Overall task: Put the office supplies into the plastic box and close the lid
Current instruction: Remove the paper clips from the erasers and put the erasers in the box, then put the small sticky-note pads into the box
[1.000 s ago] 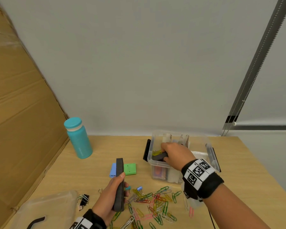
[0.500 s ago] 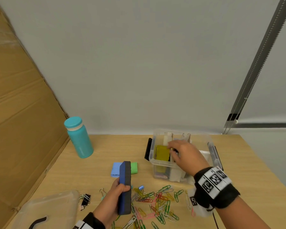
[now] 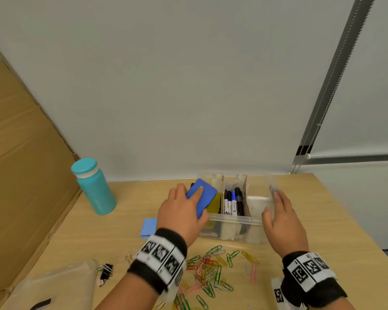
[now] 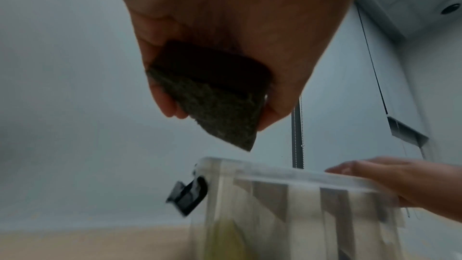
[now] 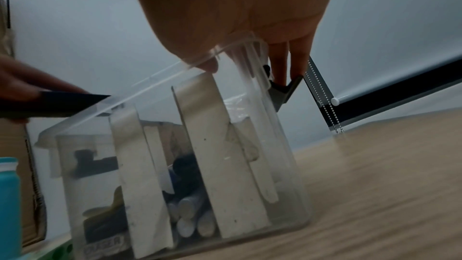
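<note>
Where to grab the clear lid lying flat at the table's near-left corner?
Probably the right-hand edge of the lid, coming from the right: it lies flat on the table, and the cardboard crowds its left side.

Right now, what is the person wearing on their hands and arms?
No gloves or sleeves: left hand and right hand are bare. The left wristband and right wristband are black fabric, each with a white strip of black square-patterned markers.

Left grip (image 3: 180, 217) curled, right (image 3: 282, 222) seemingly pinching
</note>
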Motion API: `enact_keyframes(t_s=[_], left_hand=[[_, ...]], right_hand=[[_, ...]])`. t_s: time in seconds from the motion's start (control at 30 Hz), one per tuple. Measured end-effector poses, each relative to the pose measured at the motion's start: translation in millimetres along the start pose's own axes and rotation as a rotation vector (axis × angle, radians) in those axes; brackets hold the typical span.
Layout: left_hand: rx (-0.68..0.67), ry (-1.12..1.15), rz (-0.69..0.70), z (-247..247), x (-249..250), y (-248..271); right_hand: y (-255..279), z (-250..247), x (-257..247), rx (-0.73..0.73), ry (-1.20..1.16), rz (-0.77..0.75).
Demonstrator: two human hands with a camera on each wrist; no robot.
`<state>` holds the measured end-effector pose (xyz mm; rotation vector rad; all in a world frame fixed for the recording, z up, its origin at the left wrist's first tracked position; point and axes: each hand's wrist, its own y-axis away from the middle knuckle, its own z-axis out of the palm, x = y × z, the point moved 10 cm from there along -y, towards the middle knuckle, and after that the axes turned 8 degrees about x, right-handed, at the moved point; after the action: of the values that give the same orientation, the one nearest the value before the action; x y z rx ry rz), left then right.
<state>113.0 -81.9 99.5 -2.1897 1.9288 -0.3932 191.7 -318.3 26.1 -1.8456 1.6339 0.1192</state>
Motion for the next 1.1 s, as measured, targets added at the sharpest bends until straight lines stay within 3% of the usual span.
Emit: enact_keyframes(t_s=[0.2, 0.37, 0.57, 0.7, 0.8, 0.97, 1.1], left_hand=[[-0.211, -0.300, 0.059, 37.1, 36.9, -58.2], [-0.333, -0.401, 0.036, 77.4, 46.1, -74.4], [-0.315, -0.271, 0.036, 83.1, 55.2, -80.7], [-0.461, -0.073, 0.056, 104.5, 53.6, -59.6], [-0.509, -0.050, 0.082, 110.5, 49.7, -49.1], [-0.398, 0.138, 0.141, 86.2, 51.5, -39.2], [-0.071, 0.399, 0.188, 39.8, 25.6, -10.2]], right_hand=[[0.3, -2.3, -3.4, -0.006, 0.030, -0.015], [0.7, 0.2, -3.2, -0.020, 0.056, -0.015], [1.9, -1.2, -3.8, -0.012, 0.071, -0.011], [1.7, -3.1, -5.5, -0.012, 0.064, -0.005], [1.9, -2.8, -6.1, -0.011, 0.060, -0.009], [1.5, -3.5, -7.0, -0.018, 0.070, -0.008], [1.1, -2.5, -6.3, -0.014, 0.071, -0.017]])
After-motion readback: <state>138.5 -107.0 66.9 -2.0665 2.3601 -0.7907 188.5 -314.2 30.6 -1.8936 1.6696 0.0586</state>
